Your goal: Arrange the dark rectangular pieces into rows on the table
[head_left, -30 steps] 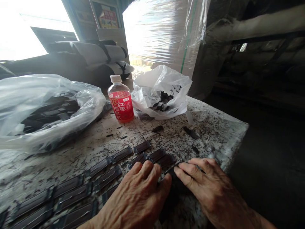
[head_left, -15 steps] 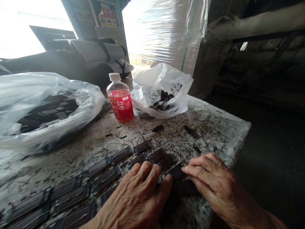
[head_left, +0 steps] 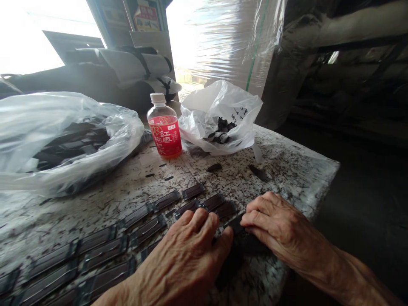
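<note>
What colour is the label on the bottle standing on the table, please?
Red with white lettering, on the bottle; the head view shows it best.

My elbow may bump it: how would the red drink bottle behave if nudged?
The bottle stands upright on the speckled table, taller than wide, so it may tip. It looks nearly full, probably fairly heavy and steadier. Being round, it would likely roll if toppled.
</note>
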